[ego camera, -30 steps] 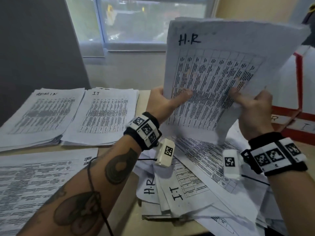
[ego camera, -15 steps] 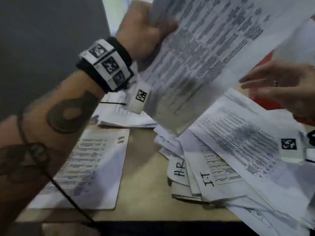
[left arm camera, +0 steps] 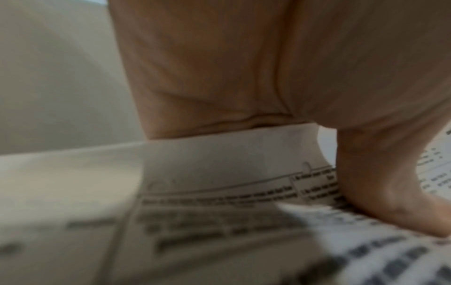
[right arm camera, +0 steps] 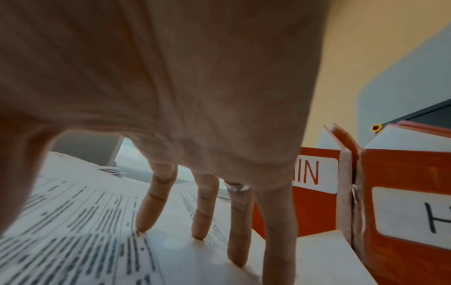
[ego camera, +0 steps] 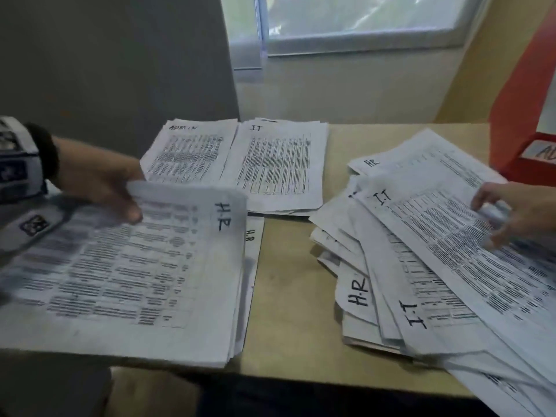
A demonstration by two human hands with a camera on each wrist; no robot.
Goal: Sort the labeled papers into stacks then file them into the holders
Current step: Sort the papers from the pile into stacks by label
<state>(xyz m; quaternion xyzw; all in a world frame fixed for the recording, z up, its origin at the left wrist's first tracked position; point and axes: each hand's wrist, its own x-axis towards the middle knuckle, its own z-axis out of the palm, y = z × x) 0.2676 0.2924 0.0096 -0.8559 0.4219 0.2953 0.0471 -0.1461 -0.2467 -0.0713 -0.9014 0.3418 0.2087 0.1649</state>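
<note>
Counter (ego camera: pixel 288 296), tan, carries everything. Unsorted heap (ego camera: pixel 436 281) sprawls from 3 to 5 o'clock, sheets fanned and overlapping, H.R and I.T labels mixed; still the biggest mass, so sorting looks well short of done. HR sheaf (ego camera: pixel 126 281) at 8 o'clock is the paper in hand, label edge turned toward centre, riding over the HR stack (ego camera: pixel 254 266), whose edge peeks out underneath; likely being laid there because the labels match. IT stack (ego camera: pixel 279 167) at 12 o'clock, squared up, touching the ADMIN stack (ego camera: pixel 188 155) at 11; each pile is kept by label so it can go into a holder whole. Red holders (ego camera: pixel 523 115) stand at 2 o'clock beside the heap; the right wrist view shows white name tags on their fronts, reading partly "IN" and "H"; contents can't be told.

Left hand (ego camera: pixel 99 179) at 9 o'clock pinches the sheaf's far edge, thumb on top, fingers tucked under, per the left wrist view. Right hand (ego camera: pixel 517 212) at 3 o'clock is spread, straight fingertips (right arm camera: pixel 144 227) pressing the heap's top sheet, gripping nothing; probably pinning the pile so it doesn't slide, or feeling for the next sheet.
</note>
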